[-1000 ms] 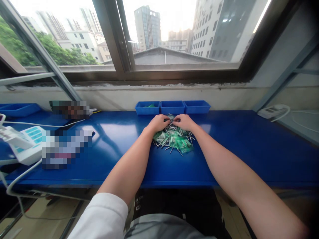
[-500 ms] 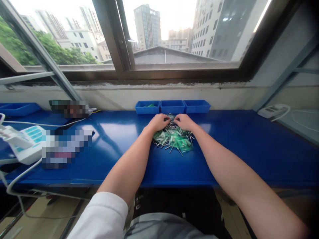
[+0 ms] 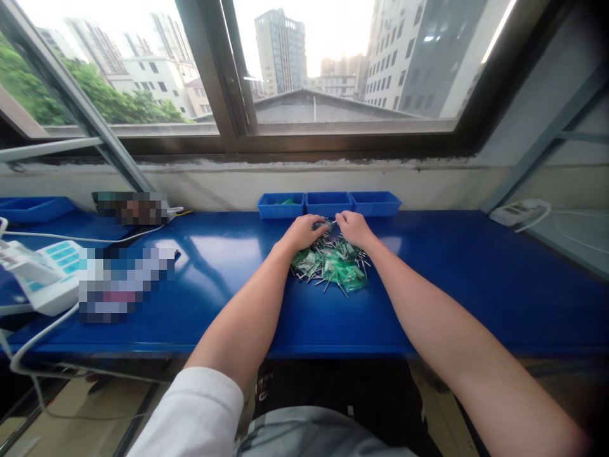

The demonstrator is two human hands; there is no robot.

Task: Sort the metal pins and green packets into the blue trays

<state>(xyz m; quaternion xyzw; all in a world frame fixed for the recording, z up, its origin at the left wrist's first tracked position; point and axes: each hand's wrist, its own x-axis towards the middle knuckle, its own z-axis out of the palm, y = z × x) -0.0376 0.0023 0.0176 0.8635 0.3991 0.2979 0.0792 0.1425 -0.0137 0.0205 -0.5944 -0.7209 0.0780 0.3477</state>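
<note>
A heap of small green parts with metal pins (image 3: 333,266) lies on the blue bench (image 3: 451,273) in front of me. My left hand (image 3: 302,232) rests on the heap's far left edge, fingers curled around a green part. My right hand (image 3: 351,228) sits at the far right edge, fingertips pinched together on something too small to name. Both hands meet at the back of the heap, just in front of three blue trays (image 3: 328,204).
The left blue tray (image 3: 280,205) holds a few green pieces. A white device with a cable (image 3: 45,273) and blurred items sit at the left. Another blue tray (image 3: 33,208) is far left. A white power strip (image 3: 521,212) lies at the right by the window wall.
Both hands have shifted slightly away from me toward the trays, lifting off the top of the heap. My right hand's fingers have drawn into a pinch.
</note>
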